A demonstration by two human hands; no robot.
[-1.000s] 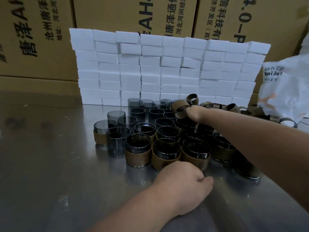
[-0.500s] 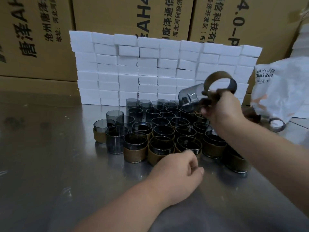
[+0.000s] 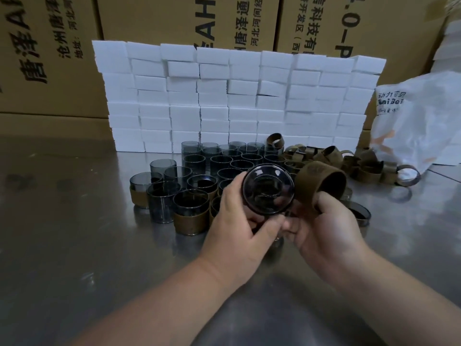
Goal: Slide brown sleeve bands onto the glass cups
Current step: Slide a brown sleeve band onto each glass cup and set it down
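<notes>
A shiny metal table [image 3: 62,245] fills the near view. At twelve o'clock, a wall of white blocks [image 3: 224,96] stands before printed cardboard boxes [image 3: 237,21]; at two o'clock lies a white plastic bag [image 3: 419,121]. Smoky glass cups [image 3: 192,203] cluster at eleven o'clock from the hands, some already wearing brown bands, and a heap of loose bands [image 3: 349,158] sits at one o'clock.

The left hand [image 3: 237,233] grasps a dark, clear cup [image 3: 268,188] above the table, its round end turned toward the camera. At the cup's three o'clock, just beside it, the right hand [image 3: 324,231] grasps a brown sleeve band [image 3: 321,181], a wide matte ring.
</notes>
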